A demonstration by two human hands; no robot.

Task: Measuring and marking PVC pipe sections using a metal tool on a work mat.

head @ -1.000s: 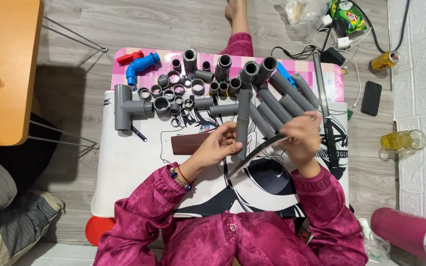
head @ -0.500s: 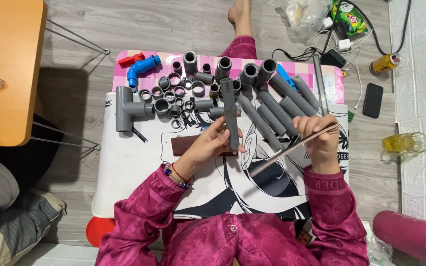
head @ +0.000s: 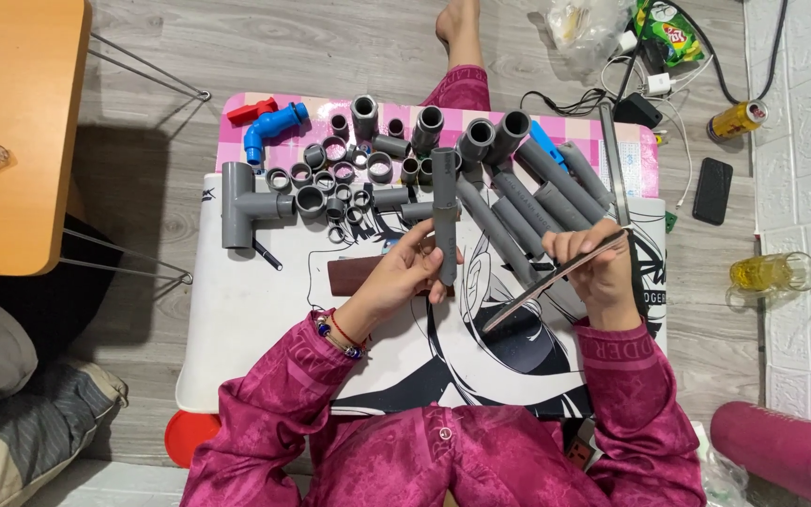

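Left hand (head: 410,272) is gripping an upright grey pipe (head: 444,211); right hand (head: 593,263) is clasping a thin flat metal strip (head: 556,277). Grey fittings (head: 330,183) are lying far left on the mat (head: 255,319).

The floor (head: 349,47) is grey wood-look planking, lit evenly with soft shadows. At the upper left stands an orange wooden table (head: 11,131) on thin metal legs (head: 143,70), casting a dark shadow beside it. Along the right edge runs a white wall (head: 804,188) with a raised brick pattern. Near that wall on the floor lie a black phone (head: 712,191), a yellow can (head: 737,118), a glass mug of yellow drink (head: 770,273) and a tangle of cables (head: 654,89). A green snack bag (head: 666,33) sits at the top. A rolled pink mat (head: 781,451) lies at the lower right.
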